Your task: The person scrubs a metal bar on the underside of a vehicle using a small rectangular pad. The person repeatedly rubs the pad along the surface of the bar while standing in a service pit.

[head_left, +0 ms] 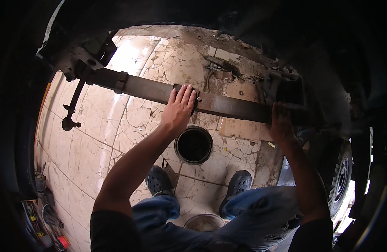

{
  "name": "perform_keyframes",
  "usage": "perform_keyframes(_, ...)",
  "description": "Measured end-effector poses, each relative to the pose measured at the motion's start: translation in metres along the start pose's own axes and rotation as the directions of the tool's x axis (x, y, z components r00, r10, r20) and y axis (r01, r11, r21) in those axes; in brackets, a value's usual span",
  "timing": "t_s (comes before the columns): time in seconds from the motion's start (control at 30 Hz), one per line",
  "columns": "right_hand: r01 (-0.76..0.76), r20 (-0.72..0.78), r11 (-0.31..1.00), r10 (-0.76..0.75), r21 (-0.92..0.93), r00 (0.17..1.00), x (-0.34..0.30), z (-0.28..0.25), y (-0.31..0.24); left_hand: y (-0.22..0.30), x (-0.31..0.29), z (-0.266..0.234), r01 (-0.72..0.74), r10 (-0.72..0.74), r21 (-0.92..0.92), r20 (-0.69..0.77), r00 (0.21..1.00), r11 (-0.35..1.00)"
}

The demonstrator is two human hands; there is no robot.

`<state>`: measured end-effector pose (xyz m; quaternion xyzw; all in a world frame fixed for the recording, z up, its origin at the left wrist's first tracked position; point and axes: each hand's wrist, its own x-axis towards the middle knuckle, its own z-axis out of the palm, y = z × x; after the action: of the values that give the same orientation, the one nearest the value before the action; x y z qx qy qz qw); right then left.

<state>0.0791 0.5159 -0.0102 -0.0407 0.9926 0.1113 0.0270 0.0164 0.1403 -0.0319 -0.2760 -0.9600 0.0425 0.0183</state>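
Note:
A long dark steel leaf spring (235,107) crosses in front of me beneath a vehicle, sloping down slightly to the right. My left hand (180,107) lies flat on its middle, fingers stretched across the metal beside a small bolt head (199,99). Farther right, my right hand (281,122) rests over the spring in shadow; its fingers point up across the metal and its thumb is hidden. A metal clip (121,82) wraps the spring left of my hands. At the left end, a bracket (89,60) sits above a hanging rod with a ball joint (70,122).
A round dark container (211,145) stands on the cracked tile floor (97,122) between my feet and the spring. A second round rim (204,218) shows between my legs. Tools (38,222) lie at lower left. A tyre (341,180) stands at right; debris (223,67) lies beyond the spring.

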Motion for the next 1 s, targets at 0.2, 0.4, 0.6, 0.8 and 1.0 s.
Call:
perform_keyframes(0.2, 0.025, -0.045, 1.000, -0.025, -0.009, 0.999, -0.001, 0.005, 0.007, 0.009, 0.012, 0.002, 0.037, -0.038, 0.028, 0.040, 0.998, 0.999)
perform_keyframes(0.4, 0.019, -0.049, 1.000, -0.020, -0.002, 0.999, 0.001, 0.004, 0.004, 0.002, -0.024, -0.006, -0.037, 0.033, 0.060, 0.074, 0.997, 0.998)
perform_keyframes(0.6, 0.003, -0.051, 1.000, -0.004, -0.019, 0.999, 0.003, 0.011, 0.003, 0.007, 0.024, -0.006, 0.059, -0.062, 0.041, 0.059, 0.996, 0.997)
perform_keyframes(0.8, -0.011, -0.041, 1.000, 0.010, -0.010, 0.999, -0.001, 0.007, 0.003, 0.005, -0.009, -0.001, -0.029, 0.028, 0.035, 0.035, 0.999, 0.999)
perform_keyframes(1.0, 0.011, -0.040, 1.000, -0.012, -0.029, 0.999, 0.001, 0.003, 0.001, 0.004, 0.017, -0.007, 0.032, -0.032, 0.009, 0.037, 0.999, 0.999)
